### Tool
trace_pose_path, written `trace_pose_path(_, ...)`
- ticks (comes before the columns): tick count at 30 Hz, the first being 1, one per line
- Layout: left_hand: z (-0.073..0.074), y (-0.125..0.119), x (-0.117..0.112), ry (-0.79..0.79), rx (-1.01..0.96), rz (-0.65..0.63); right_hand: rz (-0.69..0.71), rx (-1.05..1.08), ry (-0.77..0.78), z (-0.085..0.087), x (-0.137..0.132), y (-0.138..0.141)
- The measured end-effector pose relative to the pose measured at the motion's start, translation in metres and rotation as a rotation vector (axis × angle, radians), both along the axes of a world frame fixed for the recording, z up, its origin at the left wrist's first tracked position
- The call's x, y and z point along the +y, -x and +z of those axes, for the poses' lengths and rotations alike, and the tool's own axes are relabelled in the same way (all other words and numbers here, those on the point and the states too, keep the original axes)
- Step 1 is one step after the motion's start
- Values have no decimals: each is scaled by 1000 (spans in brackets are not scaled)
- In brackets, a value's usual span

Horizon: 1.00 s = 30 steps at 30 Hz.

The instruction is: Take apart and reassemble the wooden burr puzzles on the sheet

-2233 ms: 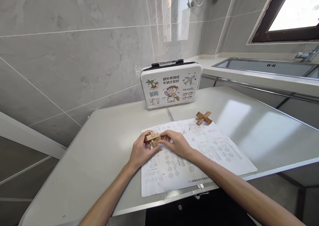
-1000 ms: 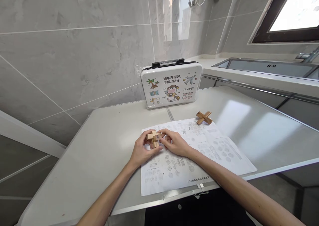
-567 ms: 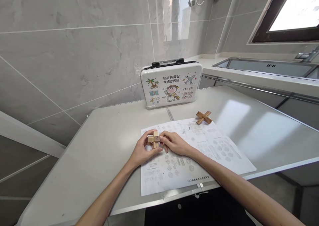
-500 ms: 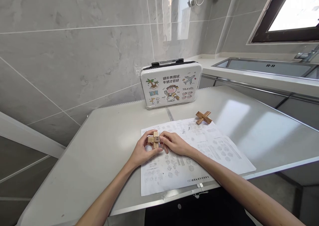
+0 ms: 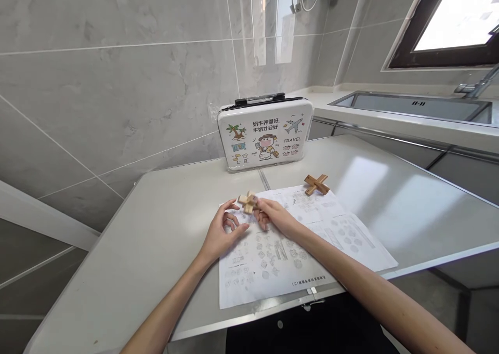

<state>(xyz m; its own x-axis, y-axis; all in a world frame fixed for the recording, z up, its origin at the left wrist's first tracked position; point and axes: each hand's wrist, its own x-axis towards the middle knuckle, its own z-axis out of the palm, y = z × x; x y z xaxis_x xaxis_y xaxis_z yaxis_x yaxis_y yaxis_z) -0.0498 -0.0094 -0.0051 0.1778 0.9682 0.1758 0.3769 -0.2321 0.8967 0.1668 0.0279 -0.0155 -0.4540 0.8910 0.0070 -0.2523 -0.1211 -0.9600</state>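
Note:
A pale wooden interlocking puzzle [image 5: 247,201], made of crossed blocks, is held above the printed sheet by the fingertips of my right hand [image 5: 275,216]. It looks slightly blurred and tilted. Just to its left, my left hand [image 5: 224,229] has its thumb and fingers curved apart, with nothing between them. Under both hands lies the white paper sheet [image 5: 280,278], covered with small printed diagrams. A darker brown wooden cross puzzle [image 5: 316,184] rests at the sheet's far edge, to the right of my hands.
Against the tiled wall stands a white cartoon-printed case [image 5: 266,135] with a black handle. The light table [image 5: 175,213] has a seam down its middle. A counter with a sink [image 5: 413,107] lies to the right, below a window.
My left hand has let go of the pale puzzle and its fingers have spread. My right hand has lifted the puzzle away from it, slightly up in view, and turned it.

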Motion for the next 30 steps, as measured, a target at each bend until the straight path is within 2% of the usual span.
trace_pose_path(4,-3,0,3,45,-5,70,-296,292,247,-7,19,-15)
trace_pose_path(10,0,0,1,59,53,68,-528,485,416,-15,34,-30)
trace_pose_path(21,1,-1,1,50,61,74,-680,522,398,-25,39,-37)
trace_pose_path(30,2,0,1,46,78,67,-677,574,433,-24,42,-42)
